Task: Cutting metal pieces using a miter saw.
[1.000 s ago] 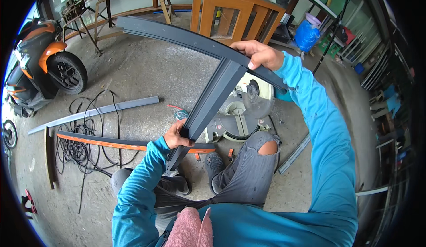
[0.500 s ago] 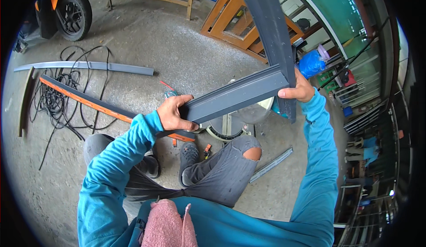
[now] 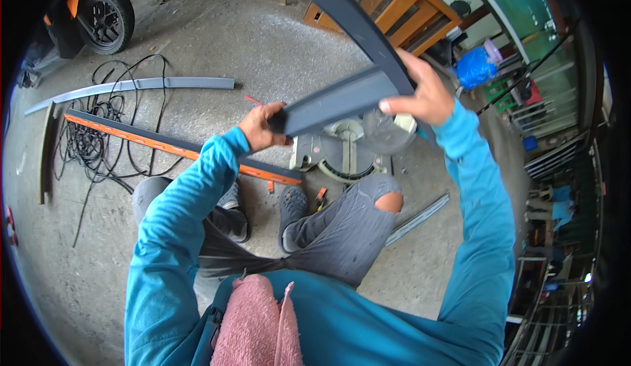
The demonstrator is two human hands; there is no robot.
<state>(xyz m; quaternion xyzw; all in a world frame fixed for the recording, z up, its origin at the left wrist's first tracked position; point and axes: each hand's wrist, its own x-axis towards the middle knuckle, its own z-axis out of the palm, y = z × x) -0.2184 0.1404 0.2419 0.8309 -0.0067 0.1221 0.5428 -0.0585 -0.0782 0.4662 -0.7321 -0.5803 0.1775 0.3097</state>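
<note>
My left hand (image 3: 261,128) grips the left end of a short dark grey metal profile (image 3: 332,104), fingers wrapped round it. At its other end the short piece meets a long dark grey profile (image 3: 342,18), which runs up past the top edge of the view. My right hand (image 3: 426,93) clasps that corner, its thumb over the short piece and its fingers behind the long one. Both profiles are held above the floor. Below them stands a miter saw (image 3: 348,152), partly hidden by the short piece.
Left of me lie a tangled black cable (image 3: 92,129), a grey profile (image 3: 190,83) and an orange-and-black bar (image 3: 151,144). A thin metal strip (image 3: 419,218) is on the floor at right. Farther off are a motorbike wheel (image 3: 105,21), a wooden frame (image 3: 394,4) and a blue bag (image 3: 474,69).
Both hands have lifted the joined profiles farther from me and tilted them, the long piece swinging left at its top. More of the miter saw shows now.
</note>
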